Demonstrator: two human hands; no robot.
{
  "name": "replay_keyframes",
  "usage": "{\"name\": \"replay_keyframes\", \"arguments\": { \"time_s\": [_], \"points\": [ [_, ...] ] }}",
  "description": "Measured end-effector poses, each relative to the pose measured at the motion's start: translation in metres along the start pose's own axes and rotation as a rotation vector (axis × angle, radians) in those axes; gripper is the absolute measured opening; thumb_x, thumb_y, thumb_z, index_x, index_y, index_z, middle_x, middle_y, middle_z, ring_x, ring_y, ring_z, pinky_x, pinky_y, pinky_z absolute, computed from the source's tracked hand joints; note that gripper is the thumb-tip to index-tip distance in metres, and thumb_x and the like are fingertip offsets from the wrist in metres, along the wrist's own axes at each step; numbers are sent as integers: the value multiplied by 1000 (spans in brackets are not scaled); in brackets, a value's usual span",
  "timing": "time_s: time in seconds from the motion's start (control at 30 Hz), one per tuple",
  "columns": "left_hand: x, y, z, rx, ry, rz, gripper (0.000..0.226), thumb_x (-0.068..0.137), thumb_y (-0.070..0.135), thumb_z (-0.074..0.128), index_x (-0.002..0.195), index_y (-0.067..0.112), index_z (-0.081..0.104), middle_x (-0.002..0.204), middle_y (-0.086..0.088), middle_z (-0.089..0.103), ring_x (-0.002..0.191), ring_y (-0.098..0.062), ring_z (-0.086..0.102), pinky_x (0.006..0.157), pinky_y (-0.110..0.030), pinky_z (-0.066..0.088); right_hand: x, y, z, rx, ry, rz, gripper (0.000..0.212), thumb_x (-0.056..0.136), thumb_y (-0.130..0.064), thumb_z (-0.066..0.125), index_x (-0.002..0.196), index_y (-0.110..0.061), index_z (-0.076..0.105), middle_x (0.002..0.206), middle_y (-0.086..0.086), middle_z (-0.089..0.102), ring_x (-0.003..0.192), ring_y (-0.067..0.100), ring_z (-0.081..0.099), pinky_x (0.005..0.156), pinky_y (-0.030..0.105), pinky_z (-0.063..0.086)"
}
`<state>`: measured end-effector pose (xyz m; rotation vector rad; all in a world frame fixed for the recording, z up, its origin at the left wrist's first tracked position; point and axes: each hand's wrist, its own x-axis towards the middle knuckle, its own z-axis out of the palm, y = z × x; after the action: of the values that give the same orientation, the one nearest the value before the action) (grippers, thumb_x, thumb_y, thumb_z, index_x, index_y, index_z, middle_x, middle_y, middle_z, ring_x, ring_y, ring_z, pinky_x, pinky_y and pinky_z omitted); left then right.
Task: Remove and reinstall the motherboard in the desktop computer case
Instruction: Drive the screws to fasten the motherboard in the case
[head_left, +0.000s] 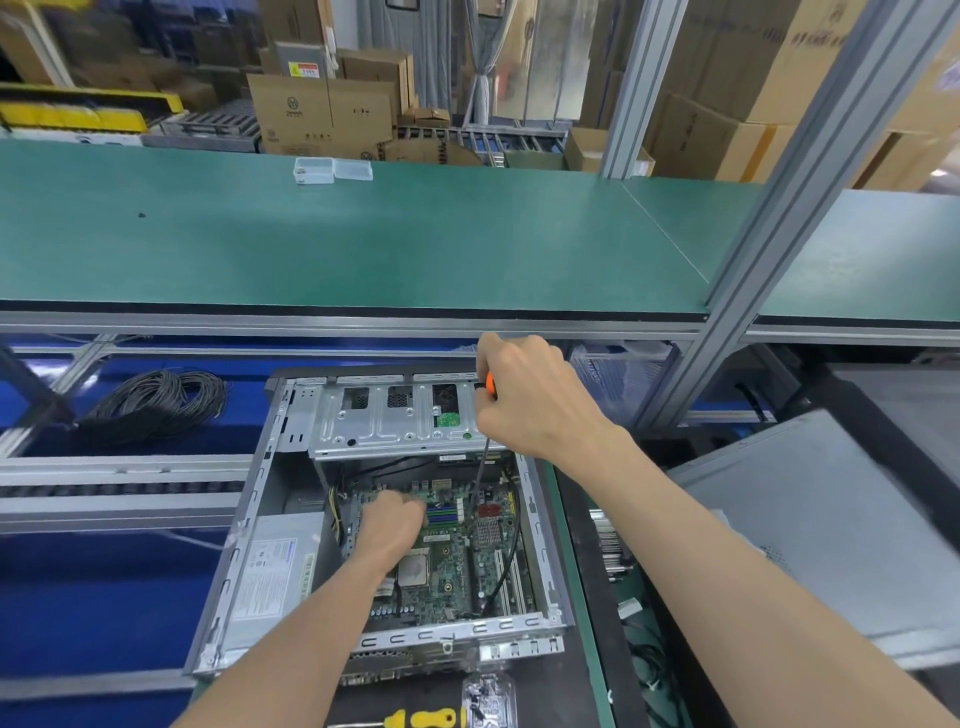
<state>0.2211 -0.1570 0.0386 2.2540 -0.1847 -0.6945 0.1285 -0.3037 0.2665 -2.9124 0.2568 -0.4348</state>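
An open grey sheet-metal desktop computer case (270, 525) lies on its side on the dark surface (587, 561), its stamped, perforated drive cage (395, 421) folded across the far end. Inside, flat on the case floor, sits the green printed-circuit motherboard (457, 566), studded with small components, blue memory slots, a ribbed silver heatsink and a square metal processor plate. A boxy grey power supply with a white label (275, 566) fills the left side of the case.

The right hand (530, 395) is clenched around the orange handle of a screwdriver (485, 441); its thin dark shaft runs steeply down to the far part of the board, and the tip is too small to make out. The left hand (392, 525) rests on the board near its far left corner with fingers curled under; whether this grip holds anything cannot be told.

A black cable (511, 545) curves over the board's right half. Near the front edge lie a yellow ribbed tool handle (426, 719) and a clear plastic box of small parts (488, 699). A coil of black wire (156, 402) lies to the left on blue matting. On the matte green upper shelf (363, 244) stands a small transparent hinged box (332, 170).
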Motion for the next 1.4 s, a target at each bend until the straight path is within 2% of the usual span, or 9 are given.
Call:
{"name": "replay_keyframes", "arguments": {
  "time_s": [0.1, 0.2, 0.3, 0.6, 0.8, 0.93, 1.1, 1.3, 1.4],
  "points": [
    [2, -1, 3, 40, -46, -27, 29, 95, 18, 48, 82, 5, 72, 96, -11, 66, 79, -27, 65, 72, -37, 51, 3, -3, -7, 25, 49, -14, 12, 77, -12, 56, 88, -9, 52, 69, 9, 56, 68, 35, 54, 61, 42, 51],
    [4, -2, 5, -64, -127, -92, 35, 103, 21, 39, 91, 15, 71, 107, -12, 69, 57, -21, 59, 60, -37, 51, 6, -7, -13, 67, 95, -21, 12, 78, -14, 58, 88, -9, 54, 68, 7, 58, 68, 34, 54, 62, 43, 52],
    [8, -8, 8, -398, -277, -262, 26, 104, 21, 33, 115, 21, 56, 65, -4, 54, 39, -15, 30, 37, -24, 30, 8, -10, -16, 104, 118, -16, 11, 79, -15, 58, 88, -11, 54, 69, 6, 60, 70, 33, 55, 63, 42, 53],
    [5, 0, 2, -792, -238, -401, 34, 102, 7, 37, 70, 18, 38, 50, 6, 24, 34, -7, 13, 31, -14, 12, 5, -13, -19, 67, 116, -31, 12, 78, -15, 57, 88, -10, 53, 70, 6, 57, 69, 34, 54, 60, 40, 50],
    [-7, 13, -14, -1252, -375, -292, 23, 76, 10, 34, 55, 19, 37, 50, 7, 21, 36, -7, 14, 35, -15, 8, -4, -5, -14, -146, 33, -41, 20, 73, -15, 55, 85, -10, 40, 63, 1, 29, 62, 31, 37, 54, 31, 25],
    [-13, 13, -14, -1040, -369, -107, 25, 75, 13, 48, 50, 13, 48, 46, 5, 24, 38, -9, 14, 35, -16, 12, -8, -2, -5, -172, -14, -35, 22, 77, -16, 56, 88, -11, 38, 73, 5, 41, 67, 33, 43, 60, 34, 34],
    [-21, 31, 3, -460, -190, 307, 8, 89, 27, 73, 88, 31, 79, 52, 10, 59, 39, -10, 31, 40, -20, 28, -11, -2, 3, -180, -25, -31, 25, 81, -17, 58, 91, -12, 35, 82, 5, 43, 70, 30, 40, 62, 36, 35],
    [-26, 60, 21, -395, -115, 459, 14, 78, 34, 83, 91, 40, 81, 52, 11, 65, 45, 4, 43, 52, -9, 33, -12, -1, 7, -175, -30, -10, 24, 82, -15, 57, 91, -12, 35, 88, 10, 53, 74, 34, 48, 64, 37, 34],
    [-27, 68, 25, -382, -119, 473, 13, 79, 32, 83, 92, 32, 82, 79, 14, 76, 71, 6, 67, 66, -10, 45, -12, 0, 8, -180, -25, 4, 23, 82, -14, 56, 91, -12, 34, 82, 6, 43, 70, 31, 39, 63, 37, 33]
  ]
}}
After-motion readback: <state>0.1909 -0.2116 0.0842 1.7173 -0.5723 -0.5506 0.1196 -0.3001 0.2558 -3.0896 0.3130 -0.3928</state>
